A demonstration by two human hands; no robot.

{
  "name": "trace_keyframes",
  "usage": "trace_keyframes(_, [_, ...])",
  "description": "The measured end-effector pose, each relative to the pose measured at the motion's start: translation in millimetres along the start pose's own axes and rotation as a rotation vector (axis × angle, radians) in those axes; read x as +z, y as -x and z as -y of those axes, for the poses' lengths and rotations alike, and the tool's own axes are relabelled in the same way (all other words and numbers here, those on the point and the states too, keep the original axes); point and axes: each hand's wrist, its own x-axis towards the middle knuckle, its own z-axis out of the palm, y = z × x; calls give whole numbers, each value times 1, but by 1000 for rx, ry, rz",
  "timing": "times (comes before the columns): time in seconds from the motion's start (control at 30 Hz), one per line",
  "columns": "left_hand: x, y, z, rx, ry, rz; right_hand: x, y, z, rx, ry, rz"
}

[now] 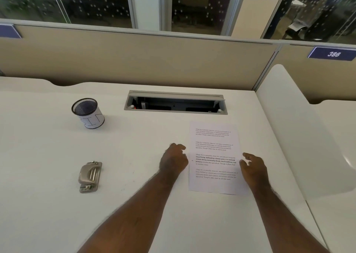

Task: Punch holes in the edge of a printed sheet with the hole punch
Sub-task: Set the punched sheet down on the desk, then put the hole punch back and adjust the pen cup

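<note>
A printed sheet (213, 148) with several paragraphs of text lies flat on the white desk (134, 148), right of centre. My left hand (174, 159) hovers at the sheet's left edge, fingers curled and apart, holding nothing. My right hand (254, 169) is at the sheet's right edge, fingers spread, also holding nothing. Whether either hand touches the paper I cannot tell. The metal hole punch (90, 176) sits by itself far to the left, well away from both hands.
A black mesh pen cup (88, 113) wrapped in white paper stands at the back left. An open cable tray (175, 103) is recessed in the desk behind the sheet. A white side divider (300, 129) bounds the desk on the right, and a beige partition runs along the back.
</note>
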Motion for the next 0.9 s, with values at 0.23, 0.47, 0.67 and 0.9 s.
trace_keyframes(0.23, [-32, 17, 34, 55, -92, -149, 23, 36, 35, -223, 23, 5])
trace_keyframes(0.47, [-81, 22, 105, 28, -129, -218, 80, 91, 78, -375, 70, 176])
trace_keyframes(0.67, [-112, 23, 162, 6, -139, -182, 136, 144, 109, -541, 160, 359])
trace_keyframes(0.9, [-115, 23, 180, 108, -285, 16, 181, 177, 136, -571, 209, 511])
